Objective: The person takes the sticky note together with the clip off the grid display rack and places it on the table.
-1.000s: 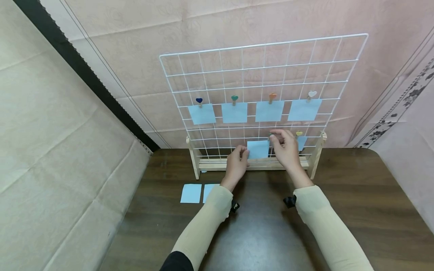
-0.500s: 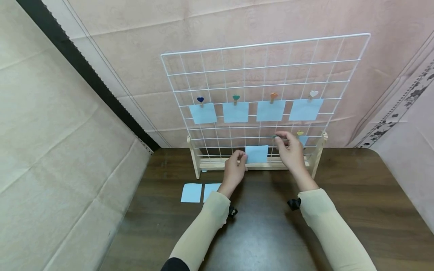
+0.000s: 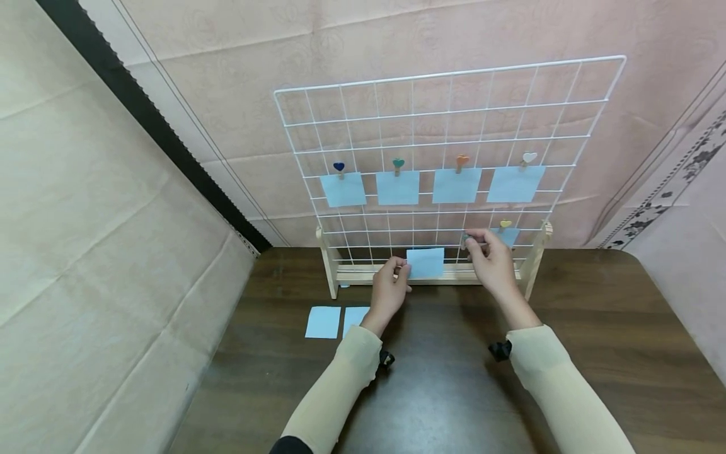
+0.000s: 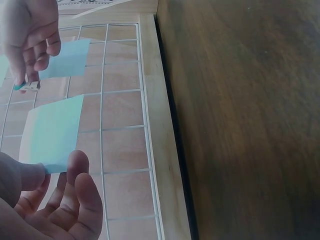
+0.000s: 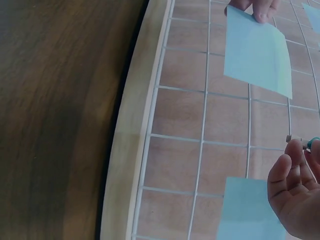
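Note:
My left hand (image 3: 390,287) pinches the edge of a light blue square of paper (image 3: 426,263) between thumb and fingers. The paper is in front of the lower part of a white wire grid (image 3: 450,75). To its right, my right hand (image 3: 492,263) holds a small wooden clothespin (image 4: 32,86) with a teal top by its fingertips. In both wrist views a gap shows between clothespin and paper. Another blue paper (image 3: 508,236), partly behind the right hand, hangs under a clothespin with a yellow heart (image 3: 505,224).
Higher on the grid, several blue papers (image 3: 398,188) hang in a row from heart clothespins (image 3: 399,164). A wooden stand (image 3: 354,277) carries the grid at the back of the brown table (image 3: 442,378). Two blue papers (image 3: 323,322) lie left of my left forearm, one partly covered.
My left hand has lowered the paper, bringing it slightly left. My right hand has drawn the clothespin away from the paper's corner, rightward and down.

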Tool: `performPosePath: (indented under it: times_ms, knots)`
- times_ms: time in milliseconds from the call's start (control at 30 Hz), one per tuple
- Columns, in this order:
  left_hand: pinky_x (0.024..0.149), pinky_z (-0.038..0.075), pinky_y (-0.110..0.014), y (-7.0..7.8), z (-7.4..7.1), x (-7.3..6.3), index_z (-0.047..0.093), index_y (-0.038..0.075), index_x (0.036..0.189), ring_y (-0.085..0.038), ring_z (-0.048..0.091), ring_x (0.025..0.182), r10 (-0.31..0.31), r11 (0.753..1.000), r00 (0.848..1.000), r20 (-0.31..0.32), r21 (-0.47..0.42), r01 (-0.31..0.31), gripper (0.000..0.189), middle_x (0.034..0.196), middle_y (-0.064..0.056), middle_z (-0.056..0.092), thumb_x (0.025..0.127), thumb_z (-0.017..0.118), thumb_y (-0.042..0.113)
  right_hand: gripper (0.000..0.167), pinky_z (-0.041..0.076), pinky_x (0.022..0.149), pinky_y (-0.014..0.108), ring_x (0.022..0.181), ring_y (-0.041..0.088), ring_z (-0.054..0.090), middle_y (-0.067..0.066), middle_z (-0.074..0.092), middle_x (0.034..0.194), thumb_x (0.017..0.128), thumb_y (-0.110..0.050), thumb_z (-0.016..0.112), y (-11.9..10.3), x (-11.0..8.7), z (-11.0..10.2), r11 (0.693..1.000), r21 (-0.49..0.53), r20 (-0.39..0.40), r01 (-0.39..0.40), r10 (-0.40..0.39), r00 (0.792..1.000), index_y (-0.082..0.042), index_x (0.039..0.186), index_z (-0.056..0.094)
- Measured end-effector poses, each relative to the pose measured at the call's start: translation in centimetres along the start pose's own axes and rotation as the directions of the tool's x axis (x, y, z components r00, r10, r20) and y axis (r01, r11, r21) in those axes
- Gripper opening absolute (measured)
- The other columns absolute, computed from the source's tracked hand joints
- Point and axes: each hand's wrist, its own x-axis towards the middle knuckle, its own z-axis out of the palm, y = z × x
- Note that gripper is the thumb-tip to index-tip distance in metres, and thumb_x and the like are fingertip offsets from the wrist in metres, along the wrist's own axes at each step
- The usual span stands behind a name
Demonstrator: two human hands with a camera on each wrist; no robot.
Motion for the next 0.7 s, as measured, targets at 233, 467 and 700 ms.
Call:
performPosePath:
  times_ms: [233,467,700]
  knots:
    - [0.068,0.058,-0.03,-0.3,-0.3,-0.4,0.066,0.006,0.111,-0.025,0.074,0.069,-0.016,1.0,1.0,0.003,-0.009,0.016,0.015,0.095,-0.008,0.066,0.111,0.058,0.018,0.027,0.047,0.057,0.016,0.07,-0.003,0.061,0.028,0.069,0.103,0.109,-0.009,0.056,0.7,-0.7,-0.4,0.999,0.013,0.01,-0.029,0.029,1.0,0.005,0.129,0.068]
    - [0.074,0.059,-0.033,-0.7,-0.2,-1.0,0.066,0.006,0.115,-0.014,0.071,0.067,-0.033,0.999,0.999,0.013,0.009,0.033,0.018,0.095,-0.008,0.068,0.111,0.057,0.021,0.027,0.046,0.059,0.012,0.07,-0.008,0.057,0.033,0.067,0.104,0.109,-0.002,0.054,1.4,-1.5,-0.6,0.999,0.041,0.006,-0.022,0.022,1.0,0.011,0.129,0.065]
    - [0.075,0.06,-0.035,-1.5,-0.3,-1.3,0.066,0.007,0.113,-0.014,0.071,0.068,-0.056,0.998,0.998,0.007,0.019,0.056,0.016,0.093,-0.006,0.067,0.111,0.057,0.02,0.025,0.044,0.055,0.014,0.07,0.012,0.063,0.034,0.067,0.102,0.108,0.001,0.054,0.3,-2.4,-1.4,0.999,0.011,0.013,-0.038,0.038,0.999,0.014,0.126,0.065]
